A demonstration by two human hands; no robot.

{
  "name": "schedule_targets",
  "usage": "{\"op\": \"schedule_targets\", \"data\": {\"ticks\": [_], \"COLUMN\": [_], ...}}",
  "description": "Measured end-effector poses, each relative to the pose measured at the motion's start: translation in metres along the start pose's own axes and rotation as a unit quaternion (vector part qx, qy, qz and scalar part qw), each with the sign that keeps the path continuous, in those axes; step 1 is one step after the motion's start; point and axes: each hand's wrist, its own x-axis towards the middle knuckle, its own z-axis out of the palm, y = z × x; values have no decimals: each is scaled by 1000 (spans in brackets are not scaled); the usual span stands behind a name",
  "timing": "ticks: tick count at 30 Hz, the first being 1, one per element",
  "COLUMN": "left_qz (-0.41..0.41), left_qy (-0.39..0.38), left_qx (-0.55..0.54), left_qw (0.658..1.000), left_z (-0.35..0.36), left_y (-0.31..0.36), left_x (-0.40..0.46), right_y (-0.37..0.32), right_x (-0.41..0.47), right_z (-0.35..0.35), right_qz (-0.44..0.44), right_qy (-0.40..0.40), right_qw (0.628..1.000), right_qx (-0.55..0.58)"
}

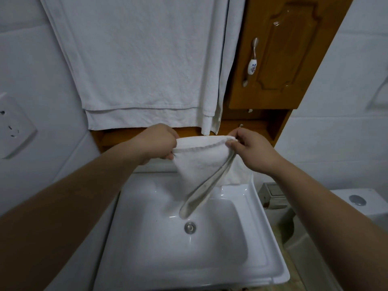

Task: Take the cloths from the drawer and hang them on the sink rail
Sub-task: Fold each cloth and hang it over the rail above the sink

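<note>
A small white cloth [201,162] is stretched between my two hands above the back of the white sink [262,234]. My left hand [159,141] grips its left top corner, my right hand [249,150] pinches the right top corner. A greyish folded edge of the cloth droops down toward the sink's drain [190,227]. Above, a large white towel [142,59] hangs flat against the wall, with a narrower white cloth [222,70] hanging beside it on the right. The rail and the drawer are not visible.
A wooden cabinet door [294,49] with a ceramic handle [251,61] is at upper right, with a wooden shelf [252,124] below it. A wall socket [12,124] is at left. A toilet tank [357,202] stands at right.
</note>
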Motion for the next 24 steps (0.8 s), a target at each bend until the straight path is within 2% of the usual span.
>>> {"op": "schedule_targets", "data": {"ticks": [4,6,9,10,12,13,14,16,18,19,21,24], "left_qz": [18,28,27,29,26,19,13,27,73,94,125,112], "left_qy": [50,54,61,72,97,97,93,122,182,196,154,29], "left_qx": [20,35,35,60,91,71,31,-17,19,48,141,236], "left_qw": [998,998,997,995,991,993,995,992,980,975,970,965], "left_z": [-8,-8,-3,-2,1,0,-3,-14,-21,-21,-8,27], "left_y": [-2,-3,-4,-5,-8,-9,-9,-6,-3,-3,-10,-34], "left_x": [-1,-3,-5,-5,-4,-4,-3,-1,0,-2,-6,-17], "right_y": [-13,-20,-32,-36,-43,-43,-41,-39,-40,-41,-43,-42], "right_x": [6,9,9,7,2,-1,-2,-1,4,6,7,8], "right_z": [-2,-4,-6,-4,6,12,16,13,9,9,11,16], "right_qz": [-19,-28,-28,-32,-47,-50,-41,1,15,13,6,19], "right_qy": [-30,9,104,95,-19,-84,-110,-44,57,74,59,-1], "right_qw": [996,994,994,995,994,982,973,986,995,996,998,999], "right_qx": [-80,-101,-21,-8,-94,-159,-199,-163,-84,-58,-31,-45]}}
